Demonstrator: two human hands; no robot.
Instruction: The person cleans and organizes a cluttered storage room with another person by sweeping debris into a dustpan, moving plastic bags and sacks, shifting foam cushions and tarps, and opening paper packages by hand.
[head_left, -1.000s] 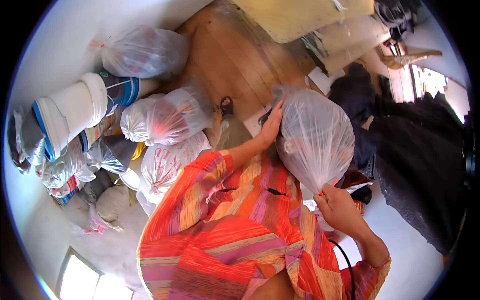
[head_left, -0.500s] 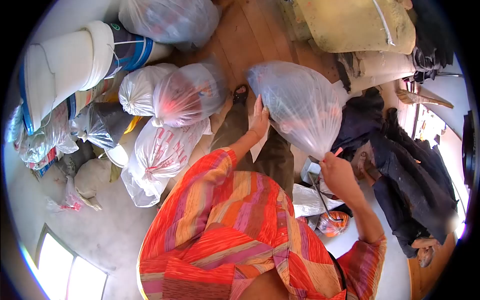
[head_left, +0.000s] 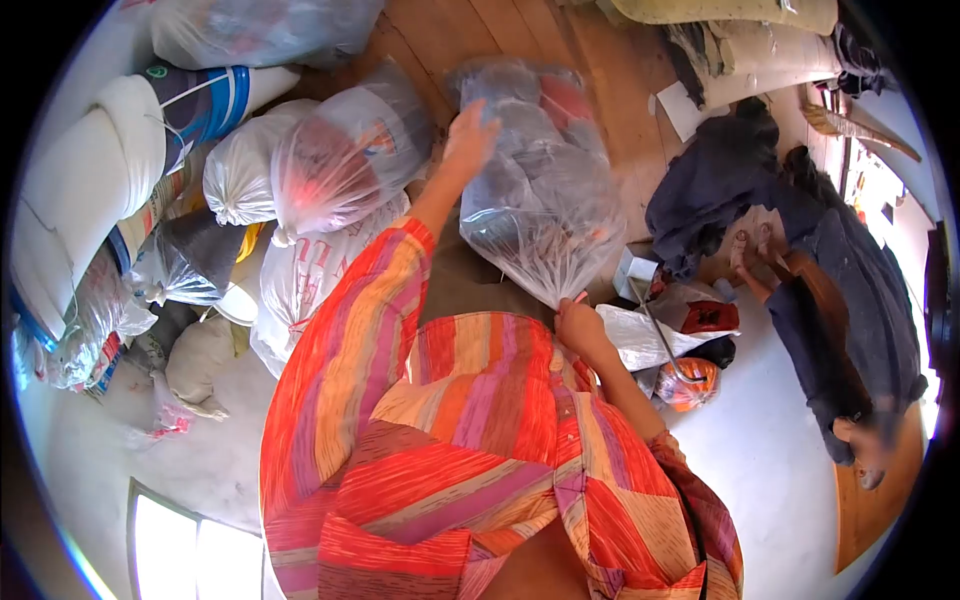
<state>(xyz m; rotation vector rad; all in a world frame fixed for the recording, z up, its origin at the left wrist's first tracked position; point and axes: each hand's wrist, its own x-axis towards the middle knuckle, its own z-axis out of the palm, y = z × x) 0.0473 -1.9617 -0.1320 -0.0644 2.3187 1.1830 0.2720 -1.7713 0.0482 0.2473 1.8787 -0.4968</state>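
Note:
A large clear plastic bag with dark, grey and red contents hangs or rests in front of my body, over the wooden floor. My right hand is closed round its gathered neck, at the bag's lower end in view. Beside the bag's upper left edge is my left hand, slightly blurred, with its fingers apart. Whether it touches the plastic I cannot tell. Just left of my left hand lies a tied bag with reddish contents.
White buckets and several tied bags line the left side. A person in dark clothes is at the right. Near a metal rod lie a white bag and an orange bundle. Rolled foam is at the top right.
The clear bag has moved left and its contents show more plainly. My right hand has moved left with its neck. My left hand has shifted up and left, off the bag's near side.

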